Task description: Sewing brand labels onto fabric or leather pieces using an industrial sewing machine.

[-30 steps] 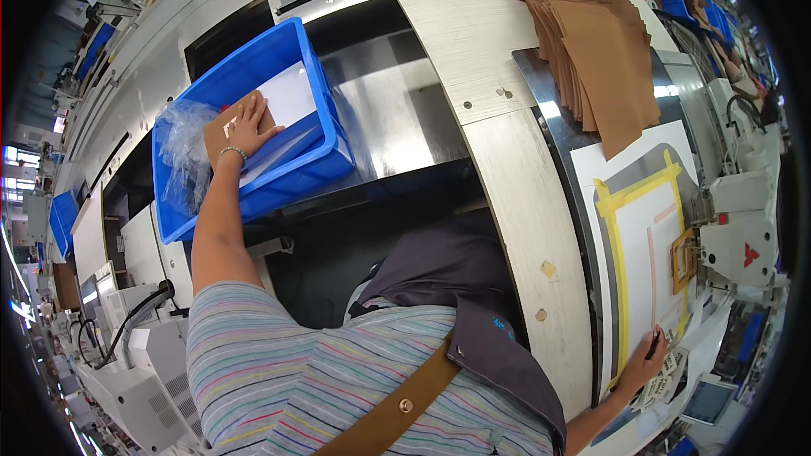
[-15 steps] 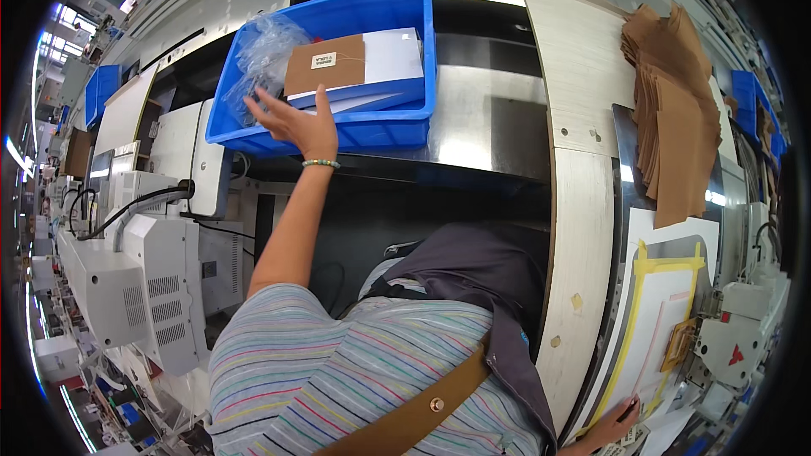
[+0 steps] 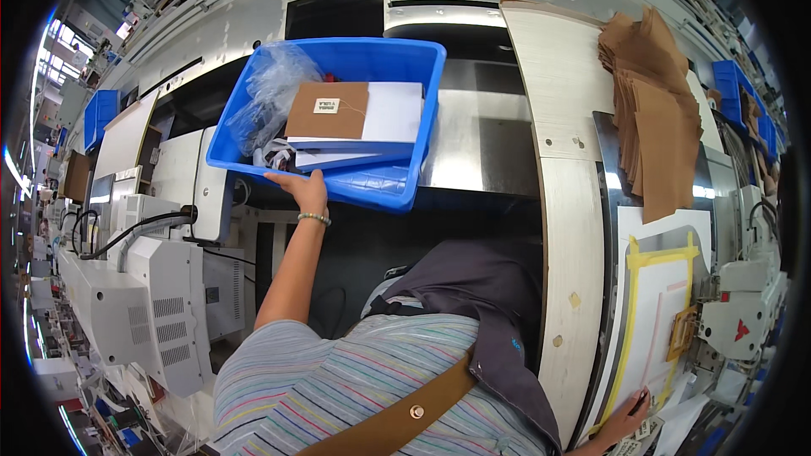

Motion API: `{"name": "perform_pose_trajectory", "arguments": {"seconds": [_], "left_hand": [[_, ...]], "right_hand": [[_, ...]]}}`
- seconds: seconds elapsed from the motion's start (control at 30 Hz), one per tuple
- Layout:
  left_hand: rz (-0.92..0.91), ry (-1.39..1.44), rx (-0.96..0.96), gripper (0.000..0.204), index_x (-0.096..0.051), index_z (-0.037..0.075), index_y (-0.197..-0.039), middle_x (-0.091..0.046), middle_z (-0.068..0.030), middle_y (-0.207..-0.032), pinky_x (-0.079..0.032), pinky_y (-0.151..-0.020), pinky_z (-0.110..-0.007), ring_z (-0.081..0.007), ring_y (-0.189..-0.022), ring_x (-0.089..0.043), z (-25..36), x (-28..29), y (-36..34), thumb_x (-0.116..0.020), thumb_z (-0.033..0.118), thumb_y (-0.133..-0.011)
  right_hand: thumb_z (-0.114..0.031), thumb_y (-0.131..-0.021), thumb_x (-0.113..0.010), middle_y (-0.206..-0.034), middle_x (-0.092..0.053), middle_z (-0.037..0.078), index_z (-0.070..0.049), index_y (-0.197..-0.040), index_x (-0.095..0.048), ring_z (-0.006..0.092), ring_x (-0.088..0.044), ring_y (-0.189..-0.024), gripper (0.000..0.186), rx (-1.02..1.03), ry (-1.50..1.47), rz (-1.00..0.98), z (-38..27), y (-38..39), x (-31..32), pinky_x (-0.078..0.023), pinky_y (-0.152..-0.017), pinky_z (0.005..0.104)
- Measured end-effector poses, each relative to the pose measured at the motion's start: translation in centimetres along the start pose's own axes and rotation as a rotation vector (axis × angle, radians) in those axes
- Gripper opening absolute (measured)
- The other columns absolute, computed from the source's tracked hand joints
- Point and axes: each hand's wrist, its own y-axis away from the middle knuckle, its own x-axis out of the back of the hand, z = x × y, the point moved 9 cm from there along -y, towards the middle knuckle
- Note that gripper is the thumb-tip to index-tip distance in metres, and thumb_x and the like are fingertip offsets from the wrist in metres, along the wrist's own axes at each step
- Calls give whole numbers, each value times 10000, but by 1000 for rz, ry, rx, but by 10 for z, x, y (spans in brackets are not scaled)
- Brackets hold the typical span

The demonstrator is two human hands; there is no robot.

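My left hand grips the near rim of a blue plastic bin. Inside it, a brown card with a small pale label lies on white sheets, beside crumpled clear plastic bags. At the lower right, my right hand has its fingers closed round a small dark, thin item, too small to name, at the lower part of a white template sheet edged with yellow tape. A small amber frame sits at that sheet's right side.
A stack of brown cut pieces lies on the right work surface, above the template. White machines stand at left and right. A pale board runs between the dark gap below the bin and the template.
My left hand has left the brown card, opened in the air, then closed on the bin's near rim. The view has shifted. My right hand stays by the template.
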Motion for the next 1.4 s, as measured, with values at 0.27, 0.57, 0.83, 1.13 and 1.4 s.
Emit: {"name": "perform_pose_trajectory", "arguments": {"seconds": [0.27,0.57,0.83,1.13,1.4], "left_hand": [[-347,57,-111,1176,208,122,-1662,-365,-224,-1597,-542,-931,-361,-277,-1142,-607,-10,24,-63,-595,-106,-833],[-307,-531,-533,962,-210,106,-1681,-594,-263,-1433,-557,-980,-455,-366,-1239,-653,49,12,-293,-623,-4,-819],[28,-1226,-464,448,-528,78,-1474,-748,-192,-1136,-581,-895,-532,-389,-1060,-738,53,17,-245,-547,281,-1075],[103,-1257,-388,408,-578,239,-1473,-761,-160,-1184,-593,-877,-520,-394,-1083,-738,40,44,-330,-516,347,-1084],[90,-1263,-322,409,-588,338,-1476,-748,-114,-1264,-578,-935,-517,-350,-1181,-716,31,39,-392,-540,353,-1071]], "right_hand": [[-332,-1100,-546,-1343,-667,238,55,-1345,-653,384,-627,-1232,470,-6,21,9,3,-2,-4,-479,-1063,432],[-254,-1091,-550,-1298,-684,242,79,-1313,-654,369,-644,-1196,414,-16,-38,35,5,3,-7,-485,-1050,423],[-276,-1093,-555,-1331,-670,245,77,-1327,-650,376,-636,-1220,434,12,-18,28,0,1,1,-476,-1066,424],[-271,-1095,-556,-1351,-673,233,75,-1348,-644,362,-630,-1248,437,-13,-43,20,11,0,0,-462,-1091,422],[-273,-1093,-567,-1330,-690,221,64,-1344,-650,333,-646,-1225,428,-33,-1,30,21,-1,-5,-460,-1086,392]]}}
